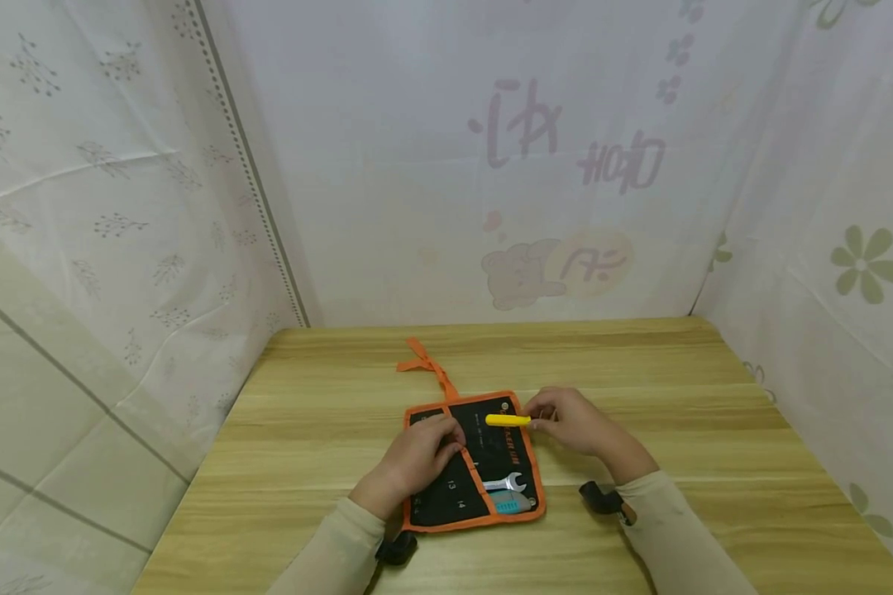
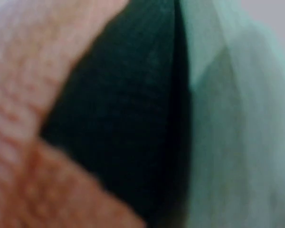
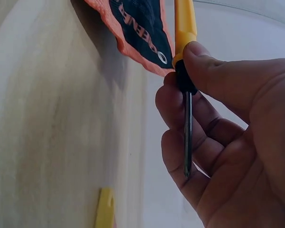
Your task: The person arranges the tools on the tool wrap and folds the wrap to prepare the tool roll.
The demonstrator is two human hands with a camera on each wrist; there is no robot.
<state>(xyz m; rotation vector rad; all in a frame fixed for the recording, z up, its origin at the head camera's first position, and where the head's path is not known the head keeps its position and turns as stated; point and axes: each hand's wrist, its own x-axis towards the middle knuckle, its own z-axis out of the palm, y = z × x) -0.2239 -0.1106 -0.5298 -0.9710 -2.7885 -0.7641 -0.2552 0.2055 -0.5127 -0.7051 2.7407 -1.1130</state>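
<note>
Above the black, orange-trimmed tool pouch on the wooden surface, a yellow-handled screwdriver is pinched in the right hand, thumb and fingers closing at the collar where handle meets shaft. Its slim metal shaft runs back toward the palm, while the handle juts free over the pouch. It should be light and rigid, hard to damage, though the smooth handle might turn in a loose pinch; the collar looks a sound place to hold, leaving the handle clear. The left hand is curled at the pouch's orange-bound pocket edge and appears to pinch it; its wrist view is too blurred to confirm. The cloth looks soft and likely to buckle, so the bound edge is probably its best hold. An open-end wrench and a teal-handled tool sit in the pouch's near end.
</note>
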